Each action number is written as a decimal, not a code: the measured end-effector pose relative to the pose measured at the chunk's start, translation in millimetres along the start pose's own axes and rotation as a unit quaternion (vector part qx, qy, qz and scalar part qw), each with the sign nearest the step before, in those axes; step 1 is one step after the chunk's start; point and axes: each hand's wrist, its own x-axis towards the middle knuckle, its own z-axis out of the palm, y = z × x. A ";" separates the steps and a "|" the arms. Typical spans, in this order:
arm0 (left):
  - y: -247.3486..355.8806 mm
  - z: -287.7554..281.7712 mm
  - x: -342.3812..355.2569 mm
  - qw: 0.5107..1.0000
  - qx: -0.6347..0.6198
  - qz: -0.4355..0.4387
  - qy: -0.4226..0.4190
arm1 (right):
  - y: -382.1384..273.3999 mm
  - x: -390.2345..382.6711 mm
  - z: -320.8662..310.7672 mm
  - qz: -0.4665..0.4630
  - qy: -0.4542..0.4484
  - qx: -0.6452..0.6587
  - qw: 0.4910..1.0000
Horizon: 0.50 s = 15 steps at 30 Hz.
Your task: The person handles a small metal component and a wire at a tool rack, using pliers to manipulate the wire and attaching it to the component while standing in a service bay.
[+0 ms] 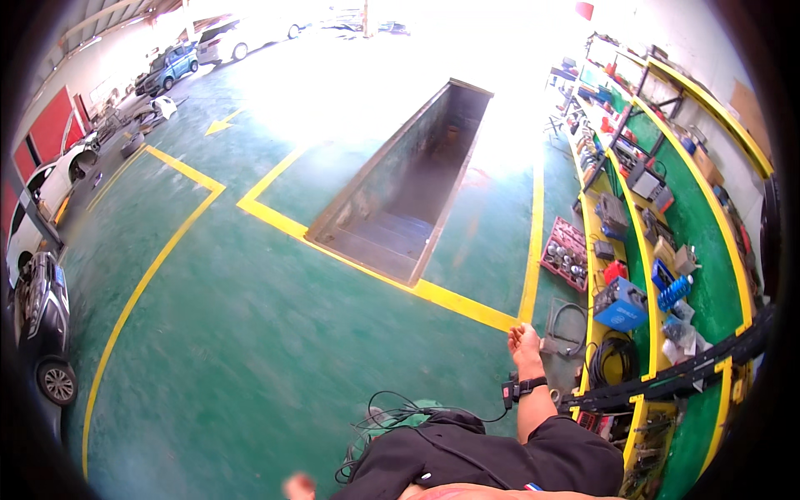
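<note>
My right hand [524,342] hangs out in front of my right side, palm partly turned up. Its fingers are loosely bent and a little apart, and I see nothing in them. A dark strap with a small black box [510,392] circles that wrist, and a thin cable runs from it toward my body. Nearest to this hand are the yellow floor line [479,312] and a coiled grey hose [570,327] beside the shelves. My left hand [298,487] shows only as a blur at the lower edge, over the green floor; its fingers cannot be made out.
A long inspection pit [400,221] with steps opens in the floor ahead. Yellow-edged shelves [696,242] along the right hold tools, a blue machine [620,305] and a cable coil [612,358]. A red socket case [566,254] sits beside them. Cars, including a black one [43,312], stand left.
</note>
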 end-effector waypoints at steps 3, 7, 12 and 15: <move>32.3 -11.1 61.2 0.998 0.056 0.025 0.025 | 6.9 -9.6 56.2 -0.040 -0.038 -0.105 0.993; 139.0 -14.4 121.3 0.934 0.258 0.232 -0.084 | 15.4 -15.7 150.1 -0.074 -0.138 -0.200 0.967; 159.4 -20.5 174.0 0.919 0.283 0.238 -0.136 | 55.9 -0.9 326.7 -0.067 -0.305 -0.275 0.909; 144.7 -24.3 190.3 0.984 -0.081 0.042 -0.150 | 81.6 -2.0 432.0 -0.066 -0.399 -0.312 0.860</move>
